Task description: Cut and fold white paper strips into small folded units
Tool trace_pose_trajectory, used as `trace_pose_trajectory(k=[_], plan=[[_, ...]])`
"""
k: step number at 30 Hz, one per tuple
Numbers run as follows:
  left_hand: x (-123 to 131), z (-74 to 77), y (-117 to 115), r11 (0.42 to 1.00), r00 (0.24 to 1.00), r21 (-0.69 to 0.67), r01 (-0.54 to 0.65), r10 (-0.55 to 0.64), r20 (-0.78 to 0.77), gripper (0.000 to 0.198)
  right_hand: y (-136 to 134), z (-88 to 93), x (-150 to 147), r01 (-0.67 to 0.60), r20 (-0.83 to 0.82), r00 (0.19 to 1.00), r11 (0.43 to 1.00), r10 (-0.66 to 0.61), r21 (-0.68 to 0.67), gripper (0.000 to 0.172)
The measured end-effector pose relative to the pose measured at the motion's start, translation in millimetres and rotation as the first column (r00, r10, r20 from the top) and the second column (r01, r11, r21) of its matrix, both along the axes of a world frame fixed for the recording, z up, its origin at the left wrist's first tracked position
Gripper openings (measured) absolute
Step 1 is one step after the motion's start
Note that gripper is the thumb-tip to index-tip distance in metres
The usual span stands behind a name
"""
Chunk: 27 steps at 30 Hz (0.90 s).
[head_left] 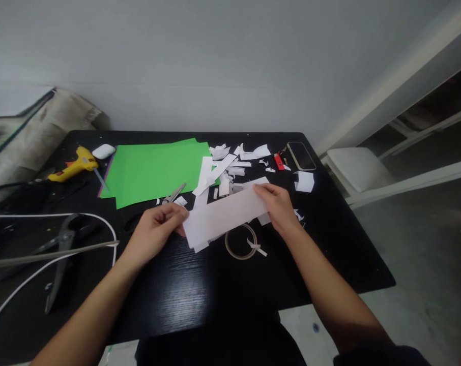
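Between my two hands a wide strip of white paper (226,213) is stretched out above the black table. My left hand (160,223) pinches its left end, and my right hand (276,203) grips its right end with the thumb on top. Below the strip lies a tape roll (240,255) with a small paper scrap (258,247) across its edge. Scissors (174,194) rest just beyond my left hand, their handles partly hidden. Cut white paper pieces (225,168) are heaped behind the strip.
Green sheets (157,170) lie at the back left, beside a yellow glue gun (76,165) and a white case (103,151). Large dark shears (60,264) and a white cable (101,218) are at left. A red object (279,161) and a phone (301,155) sit at the back right.
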<state>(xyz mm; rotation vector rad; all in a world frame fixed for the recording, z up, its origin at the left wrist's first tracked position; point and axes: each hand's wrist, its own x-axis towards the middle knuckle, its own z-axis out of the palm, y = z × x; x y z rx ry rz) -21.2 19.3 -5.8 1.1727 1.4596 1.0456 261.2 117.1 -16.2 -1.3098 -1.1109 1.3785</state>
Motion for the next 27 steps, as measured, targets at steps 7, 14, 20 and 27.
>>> trace_pose_trajectory(k=[7,14,20,27], plan=[[-2.4,-11.6,-0.5,0.956,0.952,-0.048,-0.291,0.294,0.081,0.031,-10.1,11.9,0.2,-0.594,-0.097,0.805,0.791,0.586,-0.146,0.020],[15.7,-10.9,-4.1,1.000,0.994,-0.012,-0.005,0.004,-0.114,0.033,-37.5,7.7,-25.3,-0.696,0.134,0.709,0.718,0.692,-0.019,0.016],[32.9,-12.7,-10.0,0.994,0.987,0.011,0.106,-0.104,-0.121,0.030,-51.1,6.0,-37.8,-0.672,0.209,0.729,0.740,0.651,0.038,0.013],[36.6,-16.3,-12.3,0.990,0.988,0.079,0.121,-0.112,-0.110,0.018,-54.8,2.2,-41.6,-0.662,0.236,0.737,0.746,0.633,0.069,0.012]])
